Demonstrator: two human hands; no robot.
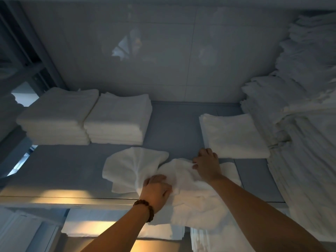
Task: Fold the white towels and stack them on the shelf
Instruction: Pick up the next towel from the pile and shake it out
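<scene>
Head cam: the person is handling a crumpled white towel (183,180) that's lying on the grey shelf (69,171), lower middle of the frame. The left hand (156,190), bead bracelet (145,210) on its wrist, is clutching a bunched fold. The right hand (207,164) is curling its fingers round the far edge. Two folded stacks (118,119) are sitting centre left, a folded towel (234,135) centre right, and a tall pile (305,110) along the right edge.

Hidden, cropped, blurred.
Cannot see fingertips of left hand (156,190), buried in crumpled towel (190,197); cannot trace linen pile (309,124) at right past edge of view; cannot resolve blurred reflection (127,46) on far wall (181,73).
</scene>
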